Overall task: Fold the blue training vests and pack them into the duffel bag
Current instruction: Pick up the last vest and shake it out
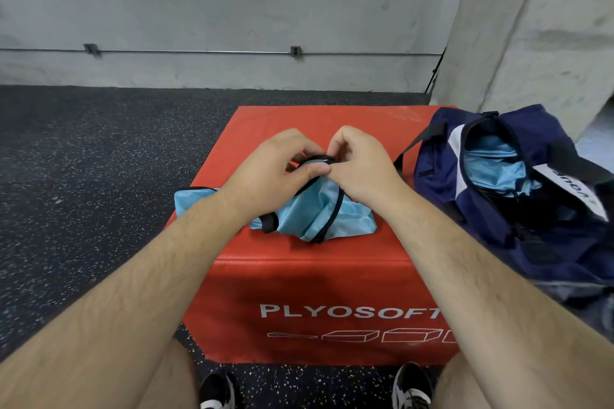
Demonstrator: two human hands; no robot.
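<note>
While the left hand (pixel 282 163) and the right hand (pixel 360 166) meet knuckle to knuckle over the red plyo box (pixel 299 279), each pinches the black binding (pixel 315 159) of a light blue training vest (pixel 319 209) between thumb and curled fingers, so neither hand is free. The hold looks meant to find an edge, probably a neck or arm opening, and lift it so the crumpled cloth can be spread for folding. The vest hangs from the pinch and heaps on the box top, one flap trailing left under the left forearm. Its cloth is thin, slack and faintly shiny, edged with narrow black tape that loops in curves. The box is smooth padded vinyl, square-cornered, with white PLYOSOFT lettering on its front, and offers a flat working surface. At its right edge sits the navy duffel bag (pixel 491 219), soft fabric with a white panel; whether it rests on the box or only against it I cannot tell. Its zip mouth gapes toward the person, and more pale blue vests (pixel 495 169) already lie inside, within easy reach. Speckled black rubber flooring (pixel 99 159) surrounds the box.
</note>
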